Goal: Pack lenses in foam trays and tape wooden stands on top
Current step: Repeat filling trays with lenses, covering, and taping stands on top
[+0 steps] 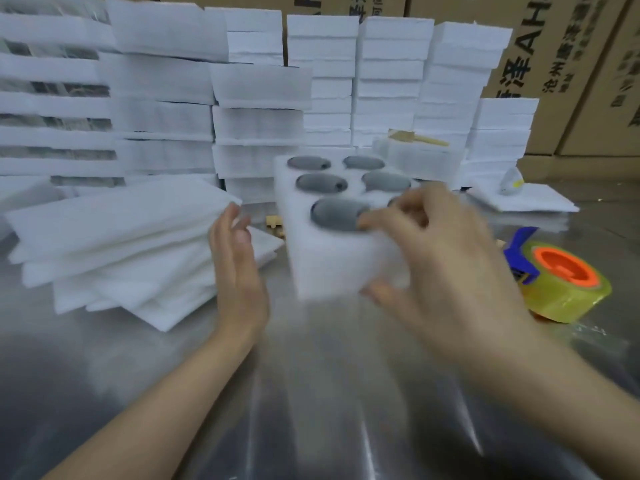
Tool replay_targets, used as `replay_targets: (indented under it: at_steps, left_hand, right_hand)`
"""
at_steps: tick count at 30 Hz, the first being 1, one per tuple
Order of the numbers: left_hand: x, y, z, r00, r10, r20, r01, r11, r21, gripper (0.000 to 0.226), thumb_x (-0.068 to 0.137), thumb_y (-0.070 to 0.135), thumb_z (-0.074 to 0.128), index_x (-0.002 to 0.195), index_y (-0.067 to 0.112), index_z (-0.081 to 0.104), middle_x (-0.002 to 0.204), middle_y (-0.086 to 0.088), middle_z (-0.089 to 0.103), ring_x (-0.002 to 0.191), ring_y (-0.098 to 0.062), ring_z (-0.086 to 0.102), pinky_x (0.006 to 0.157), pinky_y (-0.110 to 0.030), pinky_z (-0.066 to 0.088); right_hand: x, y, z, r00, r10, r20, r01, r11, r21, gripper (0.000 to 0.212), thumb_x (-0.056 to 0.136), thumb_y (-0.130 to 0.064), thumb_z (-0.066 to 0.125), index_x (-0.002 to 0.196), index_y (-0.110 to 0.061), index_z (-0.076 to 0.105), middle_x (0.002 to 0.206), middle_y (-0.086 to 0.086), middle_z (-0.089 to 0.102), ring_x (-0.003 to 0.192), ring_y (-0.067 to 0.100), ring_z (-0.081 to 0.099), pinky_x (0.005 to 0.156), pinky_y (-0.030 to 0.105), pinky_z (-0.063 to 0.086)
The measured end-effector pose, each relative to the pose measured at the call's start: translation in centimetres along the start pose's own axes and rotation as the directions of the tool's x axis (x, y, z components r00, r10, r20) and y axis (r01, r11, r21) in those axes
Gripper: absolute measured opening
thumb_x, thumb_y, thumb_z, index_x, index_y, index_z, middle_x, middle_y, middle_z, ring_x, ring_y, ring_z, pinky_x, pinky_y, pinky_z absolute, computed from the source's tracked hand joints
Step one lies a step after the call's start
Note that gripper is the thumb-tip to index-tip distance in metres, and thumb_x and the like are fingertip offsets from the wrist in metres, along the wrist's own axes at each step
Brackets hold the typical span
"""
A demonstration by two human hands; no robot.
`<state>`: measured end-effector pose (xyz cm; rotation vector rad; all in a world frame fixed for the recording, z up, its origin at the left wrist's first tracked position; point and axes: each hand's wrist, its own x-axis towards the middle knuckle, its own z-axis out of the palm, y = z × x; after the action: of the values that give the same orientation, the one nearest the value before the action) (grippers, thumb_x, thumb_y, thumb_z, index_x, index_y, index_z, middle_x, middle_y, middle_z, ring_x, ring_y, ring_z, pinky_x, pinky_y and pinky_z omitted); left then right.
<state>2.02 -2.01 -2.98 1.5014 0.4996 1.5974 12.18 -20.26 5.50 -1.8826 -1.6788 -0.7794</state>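
Foam tray (332,268) sits centre of the metal table (311,410), just far of both hands. It's blurred, and I can't tell if its base is on the table or lifted.

Progress:
- Grey lenses (337,213) are seated in its round pockets, two columns. Five show plainly; the sixth pocket, near right, is mostly hidden by fingers.
- No wooden stand on top of this tray and no tape on it that I can see. By my read the lens loading is about done for this tray, with stand and taping left.
- A small wooden piece (275,226) lies on the table just left of the tray, behind its edge.
- Another wooden stand (417,138) lies on a foam block at far right.
- Tape roll (564,282), yellowish with an orange core and a blue dispenser, is on the table to the right, apart from the tray.

Hands:
- Right hand (446,268) grips the tray's near right corner, fingers curled over the top face, thumb on the near side wall.
- Left hand (239,268) is flat and spread, fingers straight, palm facing the tray's left side. It's close but I see a gap, holding nothing.

Around: loose foam sheets (121,244) are piled left, tall foam stacks (388,81) run along the far side, and cardboard boxes (571,64) stand behind them.
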Motion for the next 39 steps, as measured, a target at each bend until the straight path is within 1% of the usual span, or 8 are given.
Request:
replay_targets:
  at_steps: [5, 11, 16, 23, 28, 31, 34, 39]
  left_hand:
    - [0.3, 1.1, -2.1, 0.998, 0.018, 0.066, -0.024, 0.996, 0.091, 0.023, 0.089, 0.019, 0.039, 0.098, 0.016, 0.06, 0.104, -0.009, 0.058, 0.099, -0.009, 0.054, 0.095, -0.029, 0.043]
    - [0.2, 0.5, -1.4, 0.965, -0.192, 0.181, 0.163, 0.973, 0.163, 0.027, 0.086, 0.004, 0.049, 0.089, 0.026, 0.065, 0.108, 0.0, 0.059, 0.099, 0.004, 0.055, 0.086, -0.01, 0.038]
    - [-0.1, -0.1, -0.6, 0.894, -0.426, 0.142, 0.394, 0.896, 0.205, 0.046, 0.077, 0.002, 0.058, 0.112, 0.032, 0.053, 0.126, 0.006, 0.04, 0.118, -0.005, 0.043, 0.093, -0.017, 0.036]
    - [-1.2, 0.3, -0.1, 0.788, -0.608, 0.098, 0.609, 0.793, 0.015, 0.051, 0.073, 0.011, 0.058, 0.118, 0.031, 0.046, 0.138, -0.003, 0.042, 0.123, -0.024, 0.05, 0.106, -0.048, 0.04]
    - [-1.1, 0.6, 0.1, 0.809, -0.572, 0.131, 0.551, 0.818, 0.166, 0.054, 0.078, 0.014, 0.06, 0.127, 0.029, 0.041, 0.139, 0.002, 0.034, 0.127, -0.015, 0.041, 0.108, -0.036, 0.036]
    - [-0.1, 1.8, -1.3, 0.967, -0.126, 0.221, 0.004, 0.877, 0.48, 0.039, 0.082, -0.003, 0.053, 0.113, 0.021, 0.055, 0.128, -0.003, 0.044, 0.114, -0.011, 0.047, 0.095, -0.015, 0.034]
    - [2.8, 2.7, -4.2, 0.888, 0.337, 0.312, -0.433, 0.387, 0.814, 0.038, 0.069, -0.005, 0.055, 0.102, 0.009, 0.067, 0.121, -0.011, 0.06, 0.114, -0.029, 0.049, 0.095, -0.037, 0.032]
    - [4.2, 2.5, -7.8, 0.993, 0.109, 0.036, -0.043, 0.064, 0.997, 0.04, 0.084, 0.013, 0.059, 0.122, 0.001, 0.056, 0.131, -0.018, 0.055, 0.127, -0.037, 0.039, 0.112, -0.06, 0.008]
  right_hand:
    - [-6.1, -3.7, 1.5, 0.96, -0.19, 0.206, 0.162, 0.976, 0.143, 0.05, 0.056, -0.052, 0.075, 0.098, -0.027, 0.066, 0.09, 0.002, 0.056, 0.067, 0.018, 0.052, 0.043, 0.022, 0.041]
    - [-0.8, 0.8, 5.8, 0.797, -0.304, 0.522, 0.14, 0.934, 0.329, 0.046, 0.084, -0.046, 0.066, 0.127, -0.031, 0.057, 0.116, -0.01, 0.047, 0.099, 0.007, 0.047, 0.083, 0.025, 0.042]
    - [2.0, 7.5, 9.1, 0.967, 0.212, 0.141, -0.248, 0.914, 0.322, 0.019, 0.095, -0.013, 0.053, 0.102, -0.012, 0.07, 0.094, 0.003, 0.069, 0.086, 0.021, 0.061, 0.074, 0.033, 0.048]
    - [1.1, 11.4, 11.5, 0.848, 0.366, 0.383, -0.445, 0.884, 0.142, 0.022, 0.091, -0.004, 0.056, 0.104, -0.009, 0.073, 0.102, 0.006, 0.071, 0.076, 0.011, 0.058, 0.075, 0.023, 0.042]
    - [2.1, 10.7, 8.6, 0.841, 0.523, -0.14, -0.44, 0.811, 0.384, 0.021, 0.09, -0.007, 0.059, 0.105, -0.008, 0.074, 0.097, 0.002, 0.072, 0.09, 0.013, 0.064, 0.083, 0.017, 0.042]
    - [1.4, 10.3, 8.1, 0.85, 0.478, -0.223, -0.33, 0.811, 0.483, 0.02, 0.091, -0.006, 0.06, 0.105, -0.009, 0.073, 0.095, -0.005, 0.068, 0.09, 0.007, 0.062, 0.082, 0.01, 0.045]
    - [0.4, 10.0, 8.8, 0.891, 0.389, -0.233, -0.262, 0.861, 0.436, 0.02, 0.089, 0.001, 0.06, 0.103, -0.005, 0.073, 0.095, -0.002, 0.068, 0.09, 0.011, 0.061, 0.083, 0.005, 0.041]
    - [0.4, 9.9, 9.3, 0.833, 0.443, -0.331, -0.195, 0.796, 0.574, 0.02, 0.091, 0.003, 0.057, 0.103, -0.005, 0.071, 0.098, 0.005, 0.068, 0.092, 0.025, 0.066, 0.088, 0.033, 0.052]
